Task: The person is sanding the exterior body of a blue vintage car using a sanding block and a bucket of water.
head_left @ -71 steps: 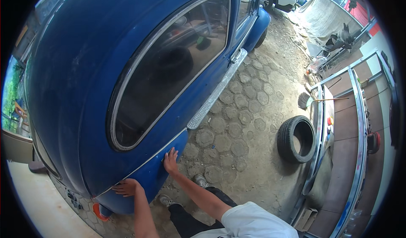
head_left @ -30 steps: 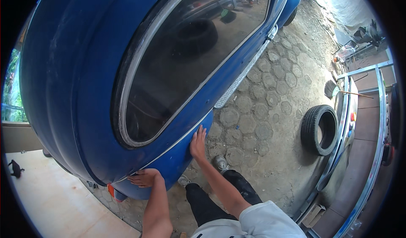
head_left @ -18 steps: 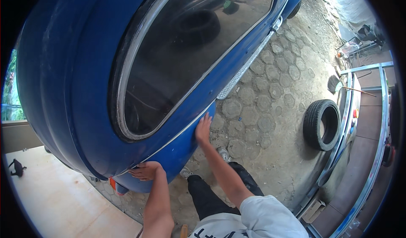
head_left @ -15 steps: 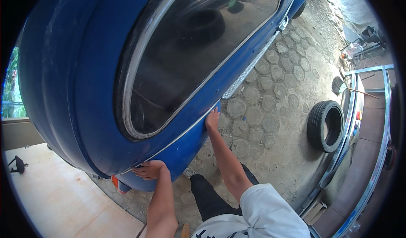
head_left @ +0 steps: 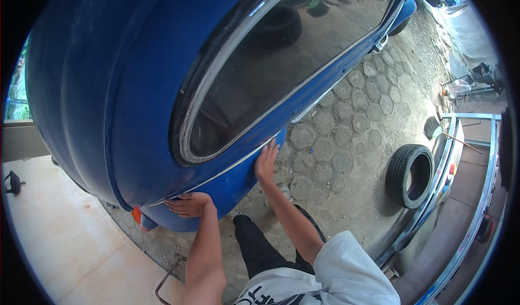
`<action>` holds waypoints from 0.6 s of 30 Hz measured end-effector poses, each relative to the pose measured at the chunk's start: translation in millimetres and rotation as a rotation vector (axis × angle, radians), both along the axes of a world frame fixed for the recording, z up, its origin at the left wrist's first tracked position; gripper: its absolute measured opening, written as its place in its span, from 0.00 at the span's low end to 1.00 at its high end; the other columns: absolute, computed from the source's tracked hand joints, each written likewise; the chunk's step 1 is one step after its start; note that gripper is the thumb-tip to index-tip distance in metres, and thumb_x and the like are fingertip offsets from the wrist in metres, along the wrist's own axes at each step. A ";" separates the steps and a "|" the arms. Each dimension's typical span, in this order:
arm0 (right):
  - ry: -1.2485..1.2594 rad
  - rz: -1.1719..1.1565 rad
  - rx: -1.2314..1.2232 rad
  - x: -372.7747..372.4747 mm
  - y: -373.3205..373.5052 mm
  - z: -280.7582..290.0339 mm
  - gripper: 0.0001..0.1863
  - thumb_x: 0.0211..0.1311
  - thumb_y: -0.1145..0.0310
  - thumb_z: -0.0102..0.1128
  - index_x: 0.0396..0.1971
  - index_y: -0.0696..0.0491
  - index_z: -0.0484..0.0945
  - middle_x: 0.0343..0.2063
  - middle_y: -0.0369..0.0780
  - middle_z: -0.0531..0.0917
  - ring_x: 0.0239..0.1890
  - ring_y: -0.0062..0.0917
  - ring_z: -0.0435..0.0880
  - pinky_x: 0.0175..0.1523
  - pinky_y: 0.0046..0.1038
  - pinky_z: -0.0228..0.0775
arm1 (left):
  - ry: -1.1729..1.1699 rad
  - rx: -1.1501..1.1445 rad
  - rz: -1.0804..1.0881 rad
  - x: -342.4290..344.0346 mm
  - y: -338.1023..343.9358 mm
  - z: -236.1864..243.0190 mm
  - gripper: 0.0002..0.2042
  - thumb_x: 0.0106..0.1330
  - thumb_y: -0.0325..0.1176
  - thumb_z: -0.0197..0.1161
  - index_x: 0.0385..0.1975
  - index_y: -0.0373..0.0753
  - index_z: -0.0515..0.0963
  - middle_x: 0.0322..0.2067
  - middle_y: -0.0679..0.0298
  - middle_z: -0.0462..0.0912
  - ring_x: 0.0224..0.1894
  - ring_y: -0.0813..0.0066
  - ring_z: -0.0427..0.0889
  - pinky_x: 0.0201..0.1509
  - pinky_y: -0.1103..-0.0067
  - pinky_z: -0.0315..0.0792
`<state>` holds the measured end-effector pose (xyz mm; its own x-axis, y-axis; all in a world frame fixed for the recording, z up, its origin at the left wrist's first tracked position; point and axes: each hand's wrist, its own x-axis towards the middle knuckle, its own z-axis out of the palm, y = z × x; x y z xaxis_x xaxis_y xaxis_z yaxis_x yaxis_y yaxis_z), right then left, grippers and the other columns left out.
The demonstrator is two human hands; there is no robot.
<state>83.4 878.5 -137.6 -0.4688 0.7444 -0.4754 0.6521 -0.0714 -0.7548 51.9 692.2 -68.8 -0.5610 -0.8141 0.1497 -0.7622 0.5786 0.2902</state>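
Note:
A blue car with a rounded body (head_left: 143, 115) fills the left and upper view. Along the seam between the body and its bulging blue fender (head_left: 179, 222) runs a thin, light-coloured strip (head_left: 233, 168). My left hand (head_left: 189, 204) lies flat on the fender near the strip's lower end, its fingers stretched toward the left. Farther up the fender, my right hand (head_left: 265, 163) rests with fingers extended, their tips beside the strip. Neither hand is wrapped round anything. Whatever lies under the palms is hidden.
An orange tail light (head_left: 137, 215) sits below the fender's left end. At lower left is a pale flat surface (head_left: 59, 234) with a bent dark rod (head_left: 162, 283) by its edge. A loose tyre (head_left: 410, 176) stands on the hexagonal paving, near a metal frame (head_left: 452, 159) and a broom (head_left: 433, 129).
My right hand has slid a little down the fender toward my left hand, which still lies flat near the strip's lower end. The view has shifted, bringing the bent rod into sight.

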 end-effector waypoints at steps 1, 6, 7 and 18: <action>0.022 0.101 0.059 8.7 -21.0 15.7 0.31 0.75 0.51 0.26 0.72 0.50 0.46 0.70 0.57 0.45 0.73 0.50 0.44 0.74 0.42 0.39 | 0.015 -0.015 -0.001 -0.6 -5.9 5.1 0.31 0.72 0.51 0.24 0.71 0.42 0.49 0.72 0.57 0.50 0.74 0.58 0.47 0.74 0.57 0.41; 0.000 0.070 0.018 3.7 48.9 -15.1 0.32 0.75 0.51 0.26 0.72 0.50 0.44 0.71 0.58 0.44 0.73 0.52 0.43 0.74 0.43 0.40 | 0.027 0.030 -0.019 -3.1 13.3 3.0 0.32 0.72 0.53 0.23 0.72 0.42 0.48 0.72 0.57 0.50 0.74 0.58 0.48 0.74 0.57 0.41; 0.020 -0.049 -0.029 3.4 76.3 -31.2 0.32 0.75 0.51 0.26 0.73 0.50 0.43 0.71 0.57 0.42 0.73 0.53 0.42 0.74 0.43 0.39 | 0.012 0.043 -0.036 -2.0 28.2 -1.3 0.32 0.72 0.53 0.23 0.72 0.42 0.48 0.72 0.57 0.50 0.74 0.58 0.48 0.74 0.58 0.41; 0.119 0.099 0.038 6.3 35.0 -1.6 0.31 0.75 0.52 0.28 0.73 0.50 0.44 0.71 0.57 0.41 0.73 0.54 0.42 0.74 0.44 0.37 | 0.039 0.016 -0.015 0.5 17.7 3.8 0.31 0.73 0.52 0.24 0.71 0.41 0.49 0.71 0.56 0.52 0.73 0.58 0.49 0.74 0.58 0.43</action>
<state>89.7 913.5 -139.1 -0.5920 0.7081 -0.3848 0.5604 0.0187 -0.8280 52.5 709.9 -65.1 -0.5671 -0.8081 0.1593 -0.7414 0.5850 0.3288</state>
